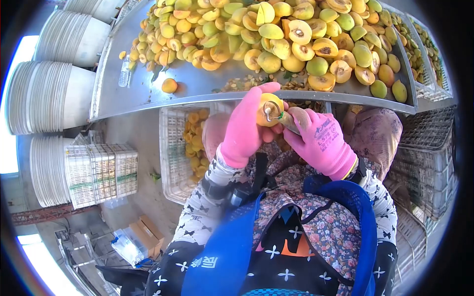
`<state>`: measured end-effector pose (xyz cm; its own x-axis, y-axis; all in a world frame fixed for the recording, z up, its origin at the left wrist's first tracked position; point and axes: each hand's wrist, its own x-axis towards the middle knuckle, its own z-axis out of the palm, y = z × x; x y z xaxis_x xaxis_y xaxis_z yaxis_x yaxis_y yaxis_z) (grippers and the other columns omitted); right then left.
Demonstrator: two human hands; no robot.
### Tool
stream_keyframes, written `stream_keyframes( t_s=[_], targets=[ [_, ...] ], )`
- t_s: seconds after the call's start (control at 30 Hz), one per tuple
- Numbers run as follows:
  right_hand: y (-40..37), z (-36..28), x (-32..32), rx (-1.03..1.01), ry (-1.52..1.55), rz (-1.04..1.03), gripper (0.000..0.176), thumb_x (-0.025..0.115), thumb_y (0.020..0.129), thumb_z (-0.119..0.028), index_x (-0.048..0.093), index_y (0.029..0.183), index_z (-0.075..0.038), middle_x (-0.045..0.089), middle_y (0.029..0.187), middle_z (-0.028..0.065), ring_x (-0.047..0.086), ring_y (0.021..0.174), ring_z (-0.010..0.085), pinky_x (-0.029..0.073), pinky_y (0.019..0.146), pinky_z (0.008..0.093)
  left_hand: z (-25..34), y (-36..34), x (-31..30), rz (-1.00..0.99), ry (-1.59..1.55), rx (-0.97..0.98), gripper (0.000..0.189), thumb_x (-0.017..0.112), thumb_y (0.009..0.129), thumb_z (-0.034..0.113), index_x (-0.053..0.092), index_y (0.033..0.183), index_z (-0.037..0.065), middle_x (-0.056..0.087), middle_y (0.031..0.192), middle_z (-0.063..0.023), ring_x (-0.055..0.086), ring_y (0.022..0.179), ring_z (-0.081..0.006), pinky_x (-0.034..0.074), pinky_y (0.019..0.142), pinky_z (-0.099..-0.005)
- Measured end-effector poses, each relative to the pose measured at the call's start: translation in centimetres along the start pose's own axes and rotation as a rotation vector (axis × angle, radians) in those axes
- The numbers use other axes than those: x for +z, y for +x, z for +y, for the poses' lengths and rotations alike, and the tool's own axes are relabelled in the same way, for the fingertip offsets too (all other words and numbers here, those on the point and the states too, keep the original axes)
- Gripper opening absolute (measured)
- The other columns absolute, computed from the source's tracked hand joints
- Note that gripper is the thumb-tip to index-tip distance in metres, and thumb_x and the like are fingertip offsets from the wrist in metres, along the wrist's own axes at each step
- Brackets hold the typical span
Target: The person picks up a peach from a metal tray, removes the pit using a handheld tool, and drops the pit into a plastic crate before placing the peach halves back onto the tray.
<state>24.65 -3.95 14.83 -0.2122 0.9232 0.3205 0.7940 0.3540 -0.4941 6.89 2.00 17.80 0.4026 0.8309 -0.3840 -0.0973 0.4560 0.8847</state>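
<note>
In the head view, my left hand (242, 130), in a pink glove, is closed round a yellow peach half (263, 101) with its cut face turned towards me. My right hand (323, 143), also gloved in pink, grips the thick handle of a pitting knife (291, 122). The tool's thin curved metal end lies against the middle of the peach half, at the pit. Both hands are at the near edge of a metal table (197, 106). Just beyond them is a large heap of peaches (276, 49), many halved, some with pits showing.
A crate (170, 167) holding peach pieces stands below the table at left. Loose pits (242, 84), a single peach (169, 86) and a plastic bottle (125, 71) lie on the table. Stacked baskets (44, 96) stand at far left, stacked crates (427, 163) at right.
</note>
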Motion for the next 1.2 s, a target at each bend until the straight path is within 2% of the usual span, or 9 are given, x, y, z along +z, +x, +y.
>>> stream_keyframes(
  t_s=[0.2, 0.37, 0.5, 0.57, 0.63, 0.73, 0.83, 0.97, 1.2],
  targets=[
    [-0.1, 0.4, 0.5, 0.008, -0.133, -0.189, 0.034, 0.072, 0.080, -0.021, 0.051, 0.104, -0.007, 0.064, 0.088, 0.0114, 0.066, 0.080, 0.0321, 0.048, 0.068, 0.0436, 0.6, -0.8, 1.4, 0.159, 0.094, -0.046, 0.035, 0.055, 0.100, 0.037, 0.061, 0.121, 0.009, 0.065, 0.089, -0.0017, 0.054, 0.056, -0.0075, 0.037, 0.044, -0.0188],
    [-0.2, -0.2, 1.7, 0.086, 0.132, -0.213, 0.030, 0.069, 0.082, -0.015, 0.048, 0.100, -0.005, 0.063, 0.083, 0.0156, 0.066, 0.077, 0.0375, 0.050, 0.065, 0.0475, -2.8, 0.8, 0.3, 0.165, 0.082, 0.248, 0.029, 0.061, 0.097, 0.033, 0.061, 0.116, 0.010, 0.064, 0.088, -0.0010, 0.053, 0.054, -0.0061, 0.037, 0.045, -0.0181],
    [-0.2, -1.3, 2.4, 0.163, 0.398, -0.157, 0.027, 0.068, 0.084, -0.012, 0.047, 0.099, -0.004, 0.063, 0.077, 0.0191, 0.065, 0.075, 0.0416, 0.051, 0.063, 0.0484, -0.7, -0.1, 1.8, 0.297, -0.030, 0.011, 0.029, 0.059, 0.098, 0.029, 0.061, 0.117, 0.007, 0.065, 0.092, -0.0046, 0.059, 0.062, -0.0098, 0.043, 0.051, -0.0209],
    [-0.1, -1.4, 2.3, 0.155, 0.437, -0.115, 0.027, 0.069, 0.084, -0.013, 0.048, 0.100, -0.004, 0.063, 0.077, 0.0194, 0.065, 0.076, 0.0418, 0.050, 0.063, 0.0486, -3.0, 1.1, -0.9, 0.180, 0.581, 0.537, 0.031, 0.055, 0.100, 0.030, 0.061, 0.118, 0.006, 0.066, 0.095, -0.0074, 0.063, 0.072, -0.0140, 0.048, 0.056, -0.0244],
    [0.2, -1.0, 2.4, 0.094, 0.420, -0.044, 0.027, 0.069, 0.084, -0.014, 0.050, 0.101, -0.004, 0.063, 0.077, 0.0196, 0.065, 0.076, 0.0419, 0.050, 0.063, 0.0487, -1.7, 1.3, -1.4, 0.062, 0.567, 0.509, 0.034, 0.053, 0.101, 0.031, 0.059, 0.123, 0.005, 0.066, 0.100, -0.0094, 0.065, 0.081, -0.0170, 0.052, 0.063, -0.0269],
    [1.3, 1.3, 1.8, 0.077, 0.309, -0.082, 0.023, 0.065, 0.087, -0.018, 0.053, 0.104, -0.006, 0.063, 0.084, 0.0186, 0.064, 0.079, 0.0407, 0.051, 0.065, 0.0486, 0.5, 0.8, -1.2, -0.054, -0.099, 0.014, 0.042, 0.051, 0.100, 0.032, 0.054, 0.132, 0.005, 0.066, 0.113, -0.0123, 0.066, 0.092, -0.0206, 0.055, 0.072, -0.0308],
    [0.9, 2.0, 1.7, 0.118, 0.337, 0.104, 0.025, 0.068, 0.087, -0.020, 0.055, 0.103, -0.006, 0.064, 0.083, 0.0190, 0.064, 0.078, 0.0412, 0.051, 0.065, 0.0479, -1.4, 2.1, -0.8, -0.090, -0.473, 0.140, 0.054, 0.048, 0.100, 0.037, 0.044, 0.141, 0.002, 0.053, 0.138, -0.0207, 0.058, 0.117, -0.0323, 0.051, 0.093, -0.0439],
    [-0.1, 0.5, 0.7, 0.222, 0.387, 0.089, 0.025, 0.069, 0.086, -0.019, 0.056, 0.102, -0.006, 0.064, 0.083, 0.0185, 0.064, 0.078, 0.0410, 0.051, 0.065, 0.0467, -0.5, 1.9, -1.3, -0.253, -0.770, 0.248, 0.050, 0.057, 0.093, 0.022, 0.048, 0.137, 0.001, 0.056, 0.132, -0.0221, 0.051, 0.128, -0.0360, 0.044, 0.108, -0.0496],
    [0.0, -0.3, 2.5, 0.159, 0.313, 0.071, 0.025, 0.068, 0.085, -0.018, 0.054, 0.101, -0.006, 0.064, 0.087, 0.0181, 0.064, 0.080, 0.0401, 0.051, 0.067, 0.0469, -1.7, 1.9, 0.0, -0.010, -0.558, 0.226, 0.054, 0.056, 0.092, 0.027, 0.049, 0.140, 0.004, 0.051, 0.140, -0.0206, 0.048, 0.127, -0.0401, 0.039, 0.108, -0.0506]
  ],
)
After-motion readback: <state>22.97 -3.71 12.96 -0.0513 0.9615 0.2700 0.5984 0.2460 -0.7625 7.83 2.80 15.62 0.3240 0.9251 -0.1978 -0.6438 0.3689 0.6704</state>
